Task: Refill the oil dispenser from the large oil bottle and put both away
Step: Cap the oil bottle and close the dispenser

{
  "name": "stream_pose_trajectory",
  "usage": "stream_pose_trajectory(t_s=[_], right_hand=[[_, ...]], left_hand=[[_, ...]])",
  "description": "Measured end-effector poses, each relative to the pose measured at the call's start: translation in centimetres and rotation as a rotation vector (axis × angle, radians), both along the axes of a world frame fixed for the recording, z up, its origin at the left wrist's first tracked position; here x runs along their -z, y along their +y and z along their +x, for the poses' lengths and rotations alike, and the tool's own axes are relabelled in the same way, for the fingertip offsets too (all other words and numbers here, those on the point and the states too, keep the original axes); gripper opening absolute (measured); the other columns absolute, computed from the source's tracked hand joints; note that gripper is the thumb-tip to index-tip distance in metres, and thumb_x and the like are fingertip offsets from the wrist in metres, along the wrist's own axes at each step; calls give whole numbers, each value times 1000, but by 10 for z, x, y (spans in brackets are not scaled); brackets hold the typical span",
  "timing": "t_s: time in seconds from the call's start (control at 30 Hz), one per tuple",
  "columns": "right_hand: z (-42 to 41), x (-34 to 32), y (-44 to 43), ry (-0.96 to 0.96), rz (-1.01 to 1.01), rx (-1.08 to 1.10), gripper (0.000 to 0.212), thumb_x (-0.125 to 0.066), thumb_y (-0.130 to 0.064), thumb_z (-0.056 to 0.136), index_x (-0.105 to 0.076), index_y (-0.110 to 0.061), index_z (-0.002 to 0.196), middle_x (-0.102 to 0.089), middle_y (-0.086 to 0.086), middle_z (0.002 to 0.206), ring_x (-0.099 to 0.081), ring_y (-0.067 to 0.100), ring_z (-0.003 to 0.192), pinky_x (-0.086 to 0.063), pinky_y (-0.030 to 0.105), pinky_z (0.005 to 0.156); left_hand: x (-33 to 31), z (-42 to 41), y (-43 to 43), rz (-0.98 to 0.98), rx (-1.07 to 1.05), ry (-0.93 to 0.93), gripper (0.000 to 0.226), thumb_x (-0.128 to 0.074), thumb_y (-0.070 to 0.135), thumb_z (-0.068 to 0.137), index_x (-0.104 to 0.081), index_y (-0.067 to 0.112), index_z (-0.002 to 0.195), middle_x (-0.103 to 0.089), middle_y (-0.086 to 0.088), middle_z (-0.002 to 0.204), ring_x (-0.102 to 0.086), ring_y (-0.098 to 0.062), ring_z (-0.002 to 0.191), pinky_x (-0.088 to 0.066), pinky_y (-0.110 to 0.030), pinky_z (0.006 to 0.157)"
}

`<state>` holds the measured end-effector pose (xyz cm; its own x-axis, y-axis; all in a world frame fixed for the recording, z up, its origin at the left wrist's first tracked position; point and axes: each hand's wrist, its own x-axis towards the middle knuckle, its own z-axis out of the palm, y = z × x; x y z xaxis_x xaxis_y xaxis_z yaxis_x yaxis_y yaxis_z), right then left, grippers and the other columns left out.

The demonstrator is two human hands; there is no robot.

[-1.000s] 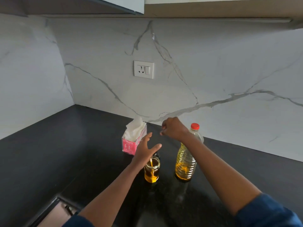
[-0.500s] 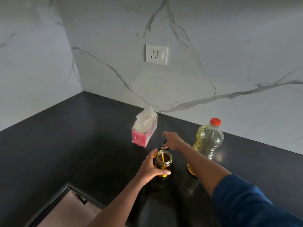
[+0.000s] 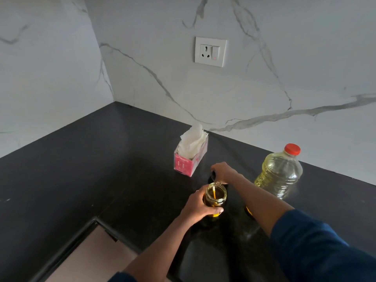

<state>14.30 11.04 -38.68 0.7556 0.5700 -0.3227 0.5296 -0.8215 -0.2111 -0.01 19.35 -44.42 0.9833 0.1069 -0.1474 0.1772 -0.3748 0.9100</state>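
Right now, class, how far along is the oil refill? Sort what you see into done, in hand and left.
Done: the dispenser jar stands open. In hand: the left hand grips the jar; the right hand holds a dark object behind it, apparently the top. Left: the large oil bottle keeps its red cap on, so pouring, closing and storing both remain.

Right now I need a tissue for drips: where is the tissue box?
In the head view, the pink tissue box stands on the black counter near the marble wall, behind and left of the open oil dispenser.

Dim, soft daylight; faint sheen on countertop (image 3: 85,180); wide-angle edge distortion.
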Motion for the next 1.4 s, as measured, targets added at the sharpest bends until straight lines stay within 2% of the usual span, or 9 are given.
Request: stream_pose_trajectory(t_s=[0.17, 0.33, 0.47, 0.6, 0.7, 0.93, 1.13, 1.3, 1.4], right_hand=[[2, -38, 4, 19, 138, 26, 54, -80, -18, 67, -58, -12, 116, -59, 8, 113, -53, 19, 91, -42, 23, 69], [-12, -80, 4, 47, 130, -102, 57, -78, -26, 69, -59, -18, 122, -56, 5, 124, -52, 23, 109, -39, 24, 79], [-33, -97, -6, 116, 65, -195, 55, -79, -25, 67, -60, -24, 119, -55, 2, 126, -50, 21, 109, -40, 26, 80], [-55, -94, -19, 78, -2, -261, 54, -78, -21, 67, -61, -25, 118, -56, 1, 124, -49, 22, 110, -41, 27, 79], [-65, -85, -28, 71, -4, -250, 56, -77, -21, 68, -59, -24, 121, -56, 3, 124, -52, 24, 111, -47, 28, 82], [-78, -67, -29, 0, 35, -242, 55, -77, -20, 70, -57, -24, 122, -58, 1, 118, -55, 20, 107, -48, 27, 85], [-79, -64, -26, -21, 19, -295, 51, -76, -19, 71, -57, -22, 119, -57, 0, 110, -53, 16, 101, -42, 22, 74], [-78, -63, -30, -67, -16, -387, 48, -74, -20, 73, -59, -24, 119, -54, 1, 108, -52, 17, 100, -45, 24, 78], [-75, -64, -31, -60, -18, -428, 50, -74, -17, 73, -59, -28, 119, -52, -2, 108, -51, 17, 102, -45, 26, 81]], left_hand=[[-2, 5, -1, 28, 3, 17, 75, -83, 30, 61, -47, 27, 127, -59, 7, 120, -53, -9, 114, -42, -33, 103], [-5, 7, -5, 48, -11, 12, 75, -81, 25, 63, -45, 25, 128, -59, 6, 119, -52, -10, 114, -40, -31, 104], [-6, 6, -10, 39, -34, 22, 69, -80, 24, 63, -46, 26, 123, -59, 8, 116, -52, -8, 112, -37, -26, 102], [-6, 4, -13, -6, -73, 39, 61, -79, 24, 61, -48, 26, 113, -61, 9, 109, -56, -9, 106, -41, -25, 98], [-8, 2, -15, -20, -77, 43, 63, -79, 20, 61, -47, 26, 115, -61, 10, 104, -58, -8, 103, -43, -25, 96], [-17, -3, -19, 4, -104, 50, 68, -77, 16, 67, -43, 18, 126, -59, 1, 117, -54, -14, 112, -39, -25, 100], [-16, 0, -17, 52, -79, 51, 71, -78, 18, 67, -43, 17, 129, -60, -1, 119, -55, -17, 115, -39, -34, 105], [-10, 2, -14, 63, -83, 57, 70, -80, 22, 65, -46, 17, 126, -61, 1, 118, -55, -14, 114, -37, -25, 101], [-7, 3, -13, 73, -80, 53, 71, -81, 22, 64, -47, 16, 125, -61, 2, 116, -56, -15, 113, -38, -25, 101]])
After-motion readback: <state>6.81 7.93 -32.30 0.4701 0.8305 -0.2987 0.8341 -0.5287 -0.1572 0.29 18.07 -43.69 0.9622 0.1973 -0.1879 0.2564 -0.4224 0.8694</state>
